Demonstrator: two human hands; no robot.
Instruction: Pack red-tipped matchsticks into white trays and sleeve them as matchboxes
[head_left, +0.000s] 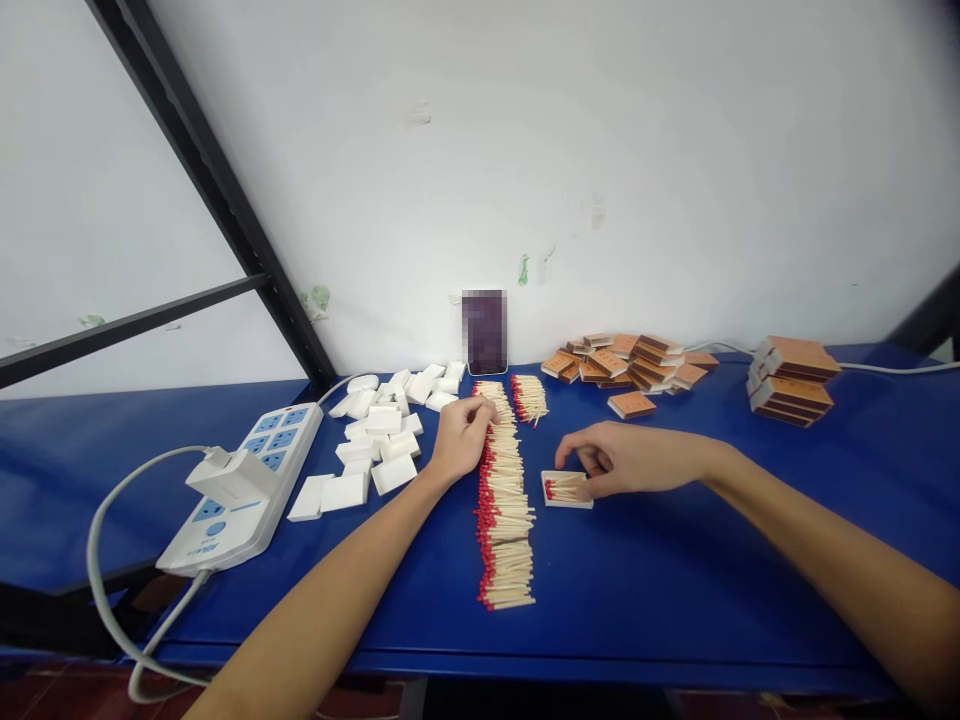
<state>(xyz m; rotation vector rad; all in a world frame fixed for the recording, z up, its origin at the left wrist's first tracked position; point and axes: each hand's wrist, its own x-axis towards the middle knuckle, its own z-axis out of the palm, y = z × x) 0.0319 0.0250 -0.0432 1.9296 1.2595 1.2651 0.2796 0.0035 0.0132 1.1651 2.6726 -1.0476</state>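
Note:
A long row of red-headed matches (pixel 506 510) runs down the middle of the blue tabletop. My left hand (pixel 463 437) rests against the upper left side of this row, its fingers curled together at the match heads; what they pinch, if anything, is hidden. To the right of the row lies a white matchbox tray (pixel 568 503) with several matches in it, heads to the left. Over the tray's right end is my right hand (pixel 622 460), palm down. Its thumb touches the matches or tray edge there, and the index finger arches apart above the far side.
White matchbox trays (pixel 386 420) lie heaped at left, beside a power strip (pixel 251 480) with a charger and cable. A small match group (pixel 529 398), a phone-like device (pixel 486 335), orange matchbox sleeves (pixel 630 365) and stacked matchbox packs (pixel 793 380) stand toward the wall.

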